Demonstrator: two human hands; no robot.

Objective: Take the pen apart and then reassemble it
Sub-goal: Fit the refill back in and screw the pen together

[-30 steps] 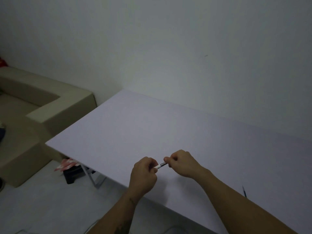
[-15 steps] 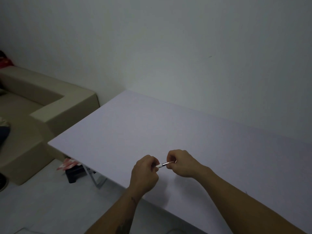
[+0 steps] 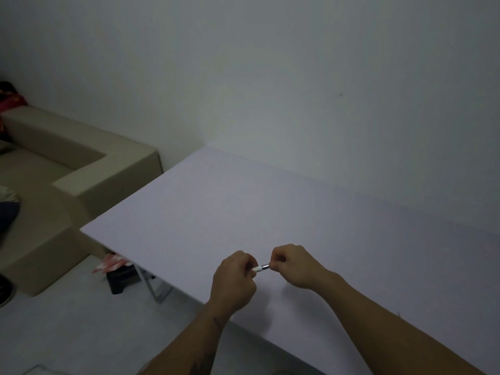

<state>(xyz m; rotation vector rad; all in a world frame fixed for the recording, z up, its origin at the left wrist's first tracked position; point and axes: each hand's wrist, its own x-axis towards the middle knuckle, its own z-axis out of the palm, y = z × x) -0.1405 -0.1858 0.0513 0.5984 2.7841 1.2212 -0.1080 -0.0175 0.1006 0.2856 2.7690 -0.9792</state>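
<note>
Both hands hold a small pen [image 3: 262,267] just above the white table [image 3: 243,207], near its front edge. Only a short stretch of the pen shows between the fists: a white part toward my left hand [image 3: 234,280] and a silver, dark-tipped part toward my right hand [image 3: 293,265]. My left hand is closed around the white end. My right hand pinches the silver end with its fingers curled. The rest of the pen is hidden inside the two hands.
A beige sofa [image 3: 81,174] stands to the left of the table, with dark and red items at its far left. Under the table's left corner sit a dark box [image 3: 121,278], a red-and-white packet [image 3: 109,263] and a metal table leg [image 3: 155,289]. A grey wall rises behind the table.
My hands have stayed on the pen with only slight shifts. The camera has drifted, so the table and hands sit a little differently in the frame.
</note>
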